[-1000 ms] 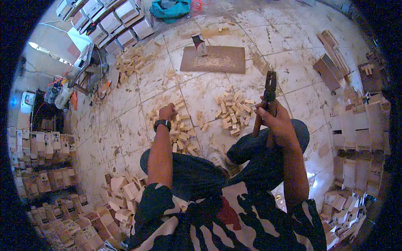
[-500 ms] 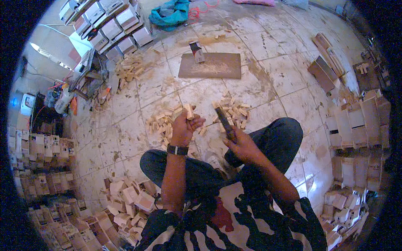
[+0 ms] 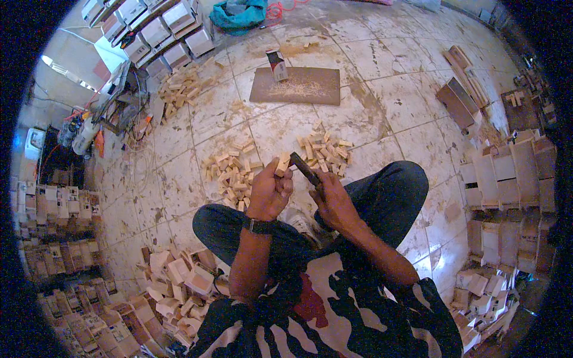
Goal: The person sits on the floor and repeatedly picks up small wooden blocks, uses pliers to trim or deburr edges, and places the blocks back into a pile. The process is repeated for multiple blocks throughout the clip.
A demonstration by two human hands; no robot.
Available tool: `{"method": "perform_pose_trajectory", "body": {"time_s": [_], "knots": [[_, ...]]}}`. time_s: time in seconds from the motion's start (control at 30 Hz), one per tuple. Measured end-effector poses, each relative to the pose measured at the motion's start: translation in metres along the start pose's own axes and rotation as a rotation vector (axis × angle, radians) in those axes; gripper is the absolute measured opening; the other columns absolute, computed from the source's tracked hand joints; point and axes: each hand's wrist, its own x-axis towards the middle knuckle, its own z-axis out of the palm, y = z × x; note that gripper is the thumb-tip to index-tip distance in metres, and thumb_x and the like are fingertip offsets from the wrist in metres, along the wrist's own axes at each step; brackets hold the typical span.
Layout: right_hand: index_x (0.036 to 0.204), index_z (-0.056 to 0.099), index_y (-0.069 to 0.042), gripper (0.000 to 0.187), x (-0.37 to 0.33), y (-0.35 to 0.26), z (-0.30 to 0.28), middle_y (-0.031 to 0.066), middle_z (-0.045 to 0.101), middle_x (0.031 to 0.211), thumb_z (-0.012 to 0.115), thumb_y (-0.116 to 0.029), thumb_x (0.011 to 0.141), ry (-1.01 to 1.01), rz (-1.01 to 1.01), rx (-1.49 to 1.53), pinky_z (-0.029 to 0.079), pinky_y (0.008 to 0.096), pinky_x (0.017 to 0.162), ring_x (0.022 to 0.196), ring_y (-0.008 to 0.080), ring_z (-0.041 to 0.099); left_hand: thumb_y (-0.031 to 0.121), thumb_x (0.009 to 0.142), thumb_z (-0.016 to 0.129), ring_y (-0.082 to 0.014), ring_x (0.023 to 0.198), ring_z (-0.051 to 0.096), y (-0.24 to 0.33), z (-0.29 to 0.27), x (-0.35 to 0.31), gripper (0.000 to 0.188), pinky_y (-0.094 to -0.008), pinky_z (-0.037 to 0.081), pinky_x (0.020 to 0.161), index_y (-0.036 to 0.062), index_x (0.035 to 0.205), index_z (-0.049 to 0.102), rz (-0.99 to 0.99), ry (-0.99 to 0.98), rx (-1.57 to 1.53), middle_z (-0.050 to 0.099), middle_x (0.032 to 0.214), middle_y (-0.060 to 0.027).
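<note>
My left hand (image 3: 270, 192) is closed around a small pale wooden block (image 3: 283, 165), holding it up between thumb and fingers. In my right hand (image 3: 332, 203) is a dark flat bar (image 3: 305, 169) that looks like a file, its far end close to the block. Whether the bar touches the block I cannot tell. Under and beyond my left hand lies a heap of similar blocks (image 3: 227, 170) on the tiled floor. A second heap of blocks (image 3: 325, 150) lies just past my right hand.
Ahead, a brown board (image 3: 322, 86) strewn with shavings carries a small box (image 3: 276, 65). More blocks (image 3: 179, 89) lie far left, near stacked white cases (image 3: 158, 33). Wooden pieces (image 3: 179, 277) are piled at my left. Stacked panels (image 3: 507, 173) stand at right. My folded legs flank the work.
My left hand has swung right and turned inward with the wooden block. The dark bar in my right hand has shifted left, bringing its end next to the block. The view has tilted slightly.
</note>
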Motion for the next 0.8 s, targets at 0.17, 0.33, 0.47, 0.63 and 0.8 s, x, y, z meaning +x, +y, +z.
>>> {"method": "perform_pose_trajectory", "body": {"time_s": [0.17,0.33,0.47,0.63,0.8], "knots": [[0.121,0.041,0.001,0.044,0.000,0.004,0.002,0.0216,0.049,0.102,0.059,-0.005,0.081,0.008,-0.023,-0.062,0.043,0.0433,0.082,0.094,0.0387,0.051,0.018,0.090,0.047,-0.0107,0.052,0.052,0.006,0.000,0.008,0.019,-0.0234,0.045,0.048,0.0010,0.095,0.054,-0.472,-0.107,-0.777,0.053,0.059,-0.0014],[0.116,0.044,0.001,0.039,0.004,0.010,-0.004,0.0216,0.049,0.103,0.058,-0.004,0.080,-0.014,-0.038,-0.144,0.044,0.0434,0.080,0.094,0.0400,0.051,0.020,0.092,0.045,-0.0118,0.056,0.053,0.011,0.005,0.007,0.019,-0.0250,0.047,0.050,0.0033,0.097,0.052,-0.397,-0.106,-0.973,0.051,0.065,-0.0028],[0.112,0.044,0.001,0.035,0.004,0.007,-0.011,0.0219,0.052,0.097,0.059,-0.006,0.080,0.003,-0.034,-0.106,0.044,0.0450,0.075,0.088,0.0402,0.053,0.016,0.087,0.052,-0.0198,0.066,0.059,0.009,0.007,0.006,0.019,-0.0282,0.050,0.059,0.0040,0.102,0.051,-0.236,-0.093,-0.523,0.057,0.077,-0.0077],[0.110,0.043,0.000,0.034,0.008,-0.004,-0.019,0.0211,0.056,0.083,0.060,-0.010,0.082,-0.078,0.096,0.028,0.045,0.0466,0.068,0.077,0.0408,0.056,0.020,0.083,0.061,-0.0191,0.071,0.065,0.011,0.016,0.012,0.016,-0.0264,0.046,0.050,0.0064,0.090,0.056,-0.178,-0.005,-0.478,0.063,0.077,-0.0054],[0.109,0.043,0.000,0.031,0.009,-0.018,-0.017,0.0233,0.058,0.085,0.057,-0.012,0.084,-0.078,0.230,0.105,0.044,0.0480,0.068,0.080,0.0422,0.057,0.016,0.080,0.066,-0.0165,0.064,0.063,0.021,0.025,0.010,0.017,-0.0272,0.048,0.049,0.0041,0.089,0.057,0.134,0.146,-0.152,0.064,0.080,-0.0060]]}}
